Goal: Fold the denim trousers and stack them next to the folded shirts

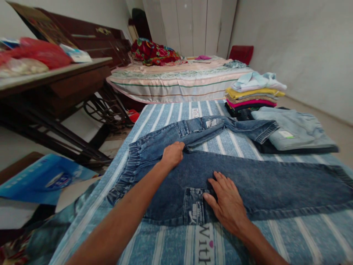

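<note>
A pair of dark blue jeans (261,184) lies spread on the striped bed, its gathered elastic waist at the left and the legs running right. White lettering marks a pocket on each leg. My left hand (173,154) is closed on the denim near the crotch, where the two legs part. Flat on the near leg, fingers spread, rests my right hand (227,202), just beside the lettered pocket. The far leg is bent and bunched, and its hem reaches the folded light blue jeans (298,129).
A stack of folded clothes (250,94) stands at the bed's far right. The striped bedsheet (162,239) lies under everything. A wooden sewing table (82,70) with red bags is at the left, above a blue box (46,180). Another bed (176,82) stands behind.
</note>
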Available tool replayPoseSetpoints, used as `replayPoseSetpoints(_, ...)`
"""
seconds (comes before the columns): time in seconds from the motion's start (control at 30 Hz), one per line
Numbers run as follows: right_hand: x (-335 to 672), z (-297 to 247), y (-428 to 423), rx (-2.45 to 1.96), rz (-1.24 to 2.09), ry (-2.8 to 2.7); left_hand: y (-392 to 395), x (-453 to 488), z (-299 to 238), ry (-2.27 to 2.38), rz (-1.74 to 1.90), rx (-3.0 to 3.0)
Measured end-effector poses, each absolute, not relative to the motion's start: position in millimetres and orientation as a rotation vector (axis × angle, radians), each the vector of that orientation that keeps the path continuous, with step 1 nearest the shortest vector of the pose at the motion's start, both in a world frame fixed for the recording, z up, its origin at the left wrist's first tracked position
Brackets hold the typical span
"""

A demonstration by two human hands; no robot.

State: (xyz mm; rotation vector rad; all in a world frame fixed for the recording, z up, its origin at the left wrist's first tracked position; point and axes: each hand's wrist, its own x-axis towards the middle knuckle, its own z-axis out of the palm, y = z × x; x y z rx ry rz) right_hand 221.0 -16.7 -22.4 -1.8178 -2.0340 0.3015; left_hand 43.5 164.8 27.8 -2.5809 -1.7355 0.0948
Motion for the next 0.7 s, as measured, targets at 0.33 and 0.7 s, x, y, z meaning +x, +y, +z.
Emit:
replayPoseSetpoints(0.33,219,-16,-16,-1.811,0.302,-2.015,144,27,5,-1.601,-0.154,-2.572)
replayPoseSetpoints(0.7,220,-7,-10,-1.835,0.427,-2.004,135,-10,-13,-1.406,-0.442,-2.758)
